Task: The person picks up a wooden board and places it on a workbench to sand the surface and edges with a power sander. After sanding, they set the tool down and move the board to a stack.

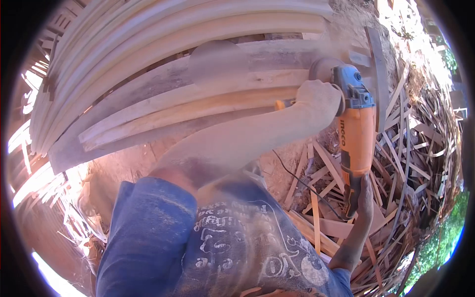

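An orange and black angle grinder (pixel 357 138) stretches along the right side of the head view, its head pointing away from me. My left hand (pixel 319 100) is closed around the side handle (pixel 284 104), whose orange end sticks out past the fist. Lower down, my right hand (pixel 365 198) grips the rear of the tool's body. The round disc (pixel 324 68) sits at the far end, close to the wooden pieces; dust blurs whether it touches one. Two pale curved wooden strips (pixel 198 106) lie on a dusty board (pixel 163 76) left of the grinder.
Several long curved wooden pieces (pixel 198 32) are stacked beyond the board. An upright dark plank (pixel 377 79) stands right of the grinder head. Wood offcuts (pixel 410 143) cover the ground at right. A thin black cord (pixel 299 179) runs to the grinder's rear. Smudges blur the view.
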`<state>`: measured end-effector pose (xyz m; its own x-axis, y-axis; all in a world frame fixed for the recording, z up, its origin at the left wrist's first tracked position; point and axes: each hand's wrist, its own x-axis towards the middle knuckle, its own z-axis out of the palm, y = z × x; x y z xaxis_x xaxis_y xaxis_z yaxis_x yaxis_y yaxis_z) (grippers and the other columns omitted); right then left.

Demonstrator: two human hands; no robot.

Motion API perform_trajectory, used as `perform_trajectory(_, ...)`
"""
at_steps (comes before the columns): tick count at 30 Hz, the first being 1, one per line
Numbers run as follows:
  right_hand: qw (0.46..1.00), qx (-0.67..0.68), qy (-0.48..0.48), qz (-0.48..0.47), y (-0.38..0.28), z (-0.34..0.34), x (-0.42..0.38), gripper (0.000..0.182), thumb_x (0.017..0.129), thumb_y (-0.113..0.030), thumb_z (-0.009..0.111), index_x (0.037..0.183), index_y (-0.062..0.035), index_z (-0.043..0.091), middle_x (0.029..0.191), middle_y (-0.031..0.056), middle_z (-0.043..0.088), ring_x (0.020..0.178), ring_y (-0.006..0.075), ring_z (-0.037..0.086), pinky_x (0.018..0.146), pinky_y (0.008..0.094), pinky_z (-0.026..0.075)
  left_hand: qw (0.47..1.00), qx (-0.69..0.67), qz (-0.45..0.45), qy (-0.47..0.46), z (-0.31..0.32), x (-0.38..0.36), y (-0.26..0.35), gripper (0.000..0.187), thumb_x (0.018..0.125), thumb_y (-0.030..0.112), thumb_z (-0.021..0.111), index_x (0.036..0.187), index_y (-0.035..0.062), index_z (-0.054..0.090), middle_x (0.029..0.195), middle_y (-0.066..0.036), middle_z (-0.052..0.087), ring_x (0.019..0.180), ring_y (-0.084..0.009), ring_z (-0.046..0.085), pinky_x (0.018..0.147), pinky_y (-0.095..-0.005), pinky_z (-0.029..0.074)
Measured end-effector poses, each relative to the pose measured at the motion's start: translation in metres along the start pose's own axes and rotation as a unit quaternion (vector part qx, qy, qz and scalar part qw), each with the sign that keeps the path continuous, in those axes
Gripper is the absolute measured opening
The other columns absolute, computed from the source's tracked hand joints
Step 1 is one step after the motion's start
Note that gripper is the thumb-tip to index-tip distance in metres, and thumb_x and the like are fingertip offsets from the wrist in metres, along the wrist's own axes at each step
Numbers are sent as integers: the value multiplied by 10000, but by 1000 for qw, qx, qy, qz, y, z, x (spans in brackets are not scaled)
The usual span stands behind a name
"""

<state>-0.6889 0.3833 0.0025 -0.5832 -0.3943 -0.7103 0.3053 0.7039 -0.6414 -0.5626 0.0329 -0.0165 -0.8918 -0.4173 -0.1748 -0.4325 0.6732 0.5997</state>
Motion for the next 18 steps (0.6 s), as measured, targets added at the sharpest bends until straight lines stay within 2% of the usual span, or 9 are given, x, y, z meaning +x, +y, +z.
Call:
perform_trajectory(1, 999, 34, 30, 29, -6, 4, -3, 594, 1019, -551, 451, 1286, -26, 522, 951, 87, 650, 687, 150, 633, 562, 274, 527, 1000, 14, 10, 3, 5, 18, 9, 162, 814, 127, 672, 943, 47, 729, 919, -147, 746, 861, -284, 741, 725, -393, 585)
perform_trajectory(3, 995, 56, 45, 68, -14, 3, -8, 546, 1030, -530, 438, 1252, -41, 533, 917, 95, 646, 634, 158, 625, 516, 284, 523, 999, 32, 22, -3, 10, 42, 25, 170, 830, 156, 681, 973, 104, 758, 968, -87, 762, 904, -227, 745, 709, -367, 579)
perform_trajectory(8, 999, 48, 0, 21, -22, 45, -19, 508, 1040, -494, 440, 1254, -43, 533, 916, 103, 634, 623, 156, 618, 502, 287, 518, 999, 27, -3, -30, -17, -2, -11, 160, 828, 115, 653, 950, 67, 745, 975, -149, 748, 921, -282, 737, 766, -419, 580)
perform_trajectory(9, 999, 18, 40, 19, -34, 76, -28, 492, 1050, -450, 442, 1285, -26, 524, 931, 85, 626, 663, 139, 608, 549, 277, 516, 998, 41, -27, -32, -27, -24, -29, 168, 813, 122, 663, 948, 65, 745, 965, -154, 746, 911, -299, 733, 769, -431, 578)
perform_trajectory(10, 996, -36, -29, -78, -14, 82, -17, 498, 1046, -428, 463, 1331, -22, 510, 1003, 75, 630, 735, 116, 590, 611, 258, 508, 997, 54, -50, -36, -37, -51, -47, 177, 798, 129, 673, 946, 63, 745, 954, -159, 743, 901, -316, 729, 771, -444, 576)
perform_trajectory(11, 988, -65, -126, -61, -45, 109, -29, 522, 1029, -399, 497, 1379, -12, 485, 1115, 87, 627, 872, 121, 595, 753, 271, 509, 996, 15, -85, -32, -53, -82, -64, 220, 768, 181, 706, 947, 58, 739, 929, -172, 734, 894, -336, 718, 784, -455, 570)
perform_trajectory(14, 963, -107, -208, -132, -66, 179, -36, 677, 965, -359, 554, 1498, 4, 347, 1247, 159, 611, 1007, 207, 632, 866, 364, 517, 965, 55, -241, -85, -74, -154, -110, 206, 828, 248, 666, 979, 123, 729, 915, -158, 725, 896, -336, 705, 804, -471, 551)
perform_trajectory(15, 957, -166, -238, -29, -82, 195, -37, 759, 942, -436, 596, 1486, 29, 342, 1185, 217, 645, 1039, 286, 652, 928, 401, 491, 961, 26, -277, 0, -67, -182, -132, 252, 819, 276, 690, 986, 90, 716, 911, -170, 717, 899, -358, 693, 788, -472, 545)
perform_trajectory(18, 911, -288, -264, -132, -100, 234, -28, 849, 898, -555, 634, 1470, 17, 378, 1154, 274, 648, 1073, 362, 645, 929, 440, 485, 957, -7, -277, 84, -81, -245, -155, 202, 832, 201, 690, 978, 62, 673, 844, -186, 693, 842, -390, 684, 690, -463, 519)
